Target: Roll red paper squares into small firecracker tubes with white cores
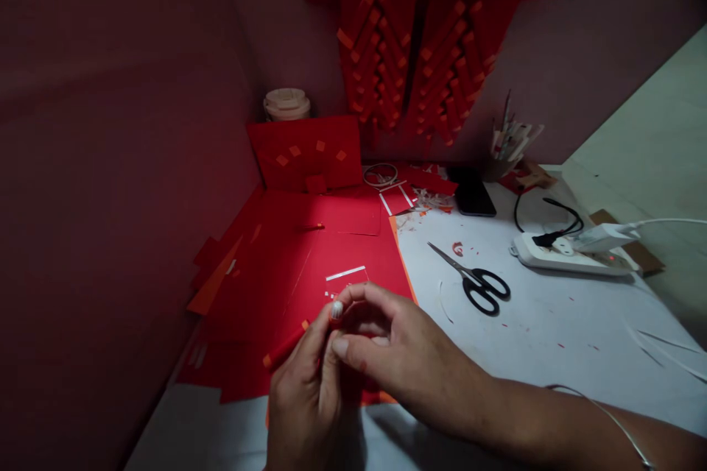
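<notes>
Our left hand [303, 390] pinches a small roll [336, 310] between thumb and fingers, white end up, while our right hand [412, 346] curls in from 4 o'clock, its index fingertip against that end and its thumb lower down; whether the right grips or only steadies, we cannot tell. We take it that the roll sits at the fingertips so its end stays in sight. With our hands as the clock's centre, a red tube [284, 346] with orange ends lies at 10 o'clock, just beside the left hand; we cannot tell if they touch. Red paper [353, 224] spreads from 8 to 12, probably laid flat as a working surface. At 11 a card [303, 158] stands tilted in front of a white tub [287, 103], perhaps propped by it. Scissors [472, 281] lie at 2 o'clock, tip toward 10, handles to the right, which seems handy for the right hand. Beyond them, the power strip [577, 257] rests near the right edge of the tabletop [552, 331], its cables trailing off. Dark wall [138, 162] hems us in from 9 to 12, so leftward room looks tight; the widest stretch lies at 3, white tabletop dotted with scraps, where our elbow has space to swing.
</notes>
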The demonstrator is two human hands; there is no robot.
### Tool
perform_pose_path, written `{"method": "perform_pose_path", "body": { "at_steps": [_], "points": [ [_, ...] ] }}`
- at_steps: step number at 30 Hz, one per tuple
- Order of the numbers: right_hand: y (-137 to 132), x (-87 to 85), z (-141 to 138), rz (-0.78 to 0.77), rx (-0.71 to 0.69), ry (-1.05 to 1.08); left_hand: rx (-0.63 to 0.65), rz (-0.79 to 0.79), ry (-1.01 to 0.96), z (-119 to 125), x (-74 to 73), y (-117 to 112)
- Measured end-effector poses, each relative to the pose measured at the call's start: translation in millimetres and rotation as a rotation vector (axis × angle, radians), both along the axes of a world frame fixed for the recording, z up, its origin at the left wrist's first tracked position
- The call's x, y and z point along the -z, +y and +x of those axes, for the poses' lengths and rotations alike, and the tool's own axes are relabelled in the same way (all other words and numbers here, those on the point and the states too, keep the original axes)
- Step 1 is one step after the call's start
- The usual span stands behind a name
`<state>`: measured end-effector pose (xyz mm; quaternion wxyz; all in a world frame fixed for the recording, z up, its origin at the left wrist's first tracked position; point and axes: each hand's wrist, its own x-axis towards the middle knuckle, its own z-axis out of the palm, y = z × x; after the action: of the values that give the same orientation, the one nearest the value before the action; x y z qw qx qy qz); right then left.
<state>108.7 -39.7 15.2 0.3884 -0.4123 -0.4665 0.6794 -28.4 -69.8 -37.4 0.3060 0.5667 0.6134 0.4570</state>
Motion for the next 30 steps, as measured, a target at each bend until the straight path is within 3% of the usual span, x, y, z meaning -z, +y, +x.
{"method": "perform_pose_path", "body": {
  "at_steps": [2,6,11,17,22,30],
  "points": [
    [-1.9,1.0,-1.0,0.016,0.010,-0.006,0.068,-0.025,0.035,-3.0,2.8,0.0],
    [-8.1,1.3,-5.2,0.022,0.041,-0.005,0.014,-0.017,0.063,-6.9,2.7,-1.7],
    [-10.2,2.2,-6.6,0.043,0.032,-0.079,0.033,0.000,0.104,-9.5,0.3,-4.5],
    [-11.5,-0.7,-3.8,0.281,0.091,-0.290,-0.003,0.044,0.127,-7.1,-2.8,-2.8],
    [-14.8,3.0,-6.9,0.198,0.156,-0.229,-0.007,0.068,0.155,-11.6,1.0,-2.7],
    [-11.6,0.9,-7.3,0.134,0.123,-0.167,-0.024,0.062,0.128,-5.3,1.6,-9.7]
  ]
}}
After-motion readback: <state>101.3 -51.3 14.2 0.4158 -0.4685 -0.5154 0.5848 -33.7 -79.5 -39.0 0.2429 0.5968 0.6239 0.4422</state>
